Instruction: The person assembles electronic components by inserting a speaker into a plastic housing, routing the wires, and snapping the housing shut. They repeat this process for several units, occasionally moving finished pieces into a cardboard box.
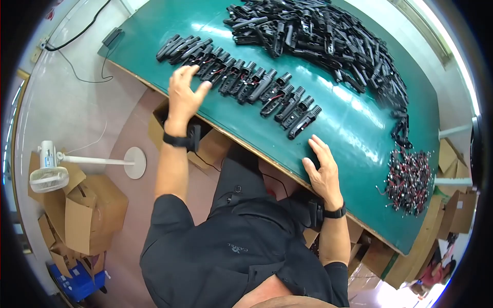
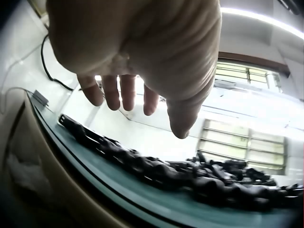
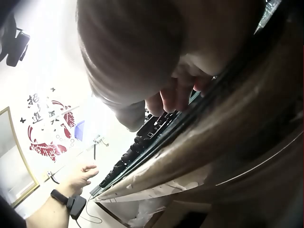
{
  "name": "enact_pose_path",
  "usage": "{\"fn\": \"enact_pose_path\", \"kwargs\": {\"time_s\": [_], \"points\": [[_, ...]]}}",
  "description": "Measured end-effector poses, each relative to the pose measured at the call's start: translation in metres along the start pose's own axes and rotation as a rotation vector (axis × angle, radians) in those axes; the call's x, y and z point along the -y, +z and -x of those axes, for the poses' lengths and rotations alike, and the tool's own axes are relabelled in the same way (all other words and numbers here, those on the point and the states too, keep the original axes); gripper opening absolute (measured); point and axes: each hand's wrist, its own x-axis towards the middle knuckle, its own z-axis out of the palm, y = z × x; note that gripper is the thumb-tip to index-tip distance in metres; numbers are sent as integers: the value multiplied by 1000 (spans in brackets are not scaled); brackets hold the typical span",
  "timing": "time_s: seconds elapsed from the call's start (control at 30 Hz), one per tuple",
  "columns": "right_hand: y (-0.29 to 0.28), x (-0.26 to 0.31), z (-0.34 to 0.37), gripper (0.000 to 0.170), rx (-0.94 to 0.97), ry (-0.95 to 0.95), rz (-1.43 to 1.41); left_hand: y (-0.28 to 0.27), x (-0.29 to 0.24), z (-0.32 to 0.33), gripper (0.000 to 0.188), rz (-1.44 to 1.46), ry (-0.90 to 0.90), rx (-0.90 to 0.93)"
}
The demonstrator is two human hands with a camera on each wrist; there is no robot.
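A long row of black ribbed-ended plastic housings (image 1: 263, 84), several with red wires showing, lies side by side on the green table (image 1: 226, 115). My left hand (image 1: 185, 95) hovers by the left part of this row, fingers spread and holding nothing. The left wrist view shows the same hand (image 2: 137, 52) above the table edge, with the dark row (image 2: 147, 166) beyond its fingertips. Just past the row's right end, my right hand (image 1: 324, 172) is low over the front edge, fingers extended and thumb apart. Its palm (image 3: 137, 57) fills much of the right wrist view and hides part of the row.
A big heap of similar black housings (image 1: 308, 36) covers the table's far side. At the right end lies a pile of small red-and-black wired parts (image 1: 408, 182). Cardboard boxes (image 1: 110, 210) and a white fan (image 1: 49, 177) stand on the left. An open carton (image 1: 213, 146) sits under the edge.
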Motion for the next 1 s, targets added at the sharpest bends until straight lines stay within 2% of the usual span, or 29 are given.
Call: {"fn": "enact_pose_path", "kwargs": {"time_s": [0.1,0.17,0.23,0.33,0.37,0.47,0.63,0.73,0.77,0.87,1.0], "points": [[2,2,2,47,-8,11,28,-7,83,-41,56,-87,-64,-68],[4,4,1,46,-36,31,29,-5,131,-64,57,-149,-107,-48],[7,5,-2,45,-55,35,27,1,162,-86,57,-211,-144,-34],[8,3,-4,43,-32,13,134,10,192,-114,56,-138,-220,115],[10,4,-5,43,-33,12,134,13,201,-121,56,-138,-220,114],[13,7,-7,43,-36,3,222,22,208,-139,60,-78,-140,324],[19,14,-9,44,-29,18,284,22,193,-152,56,-126,-180,384],[21,14,-10,44,-30,31,317,16,186,-153,55,-56,-165,460],[21,15,-11,44,-22,31,320,17,190,-151,55,-52,-173,463],[21,18,-12,44,-20,26,335,24,199,-149,53,-23,-43,425],[22,17,-11,45,-8,34,349,26,202,-153,58,-78,-135,371]]}}
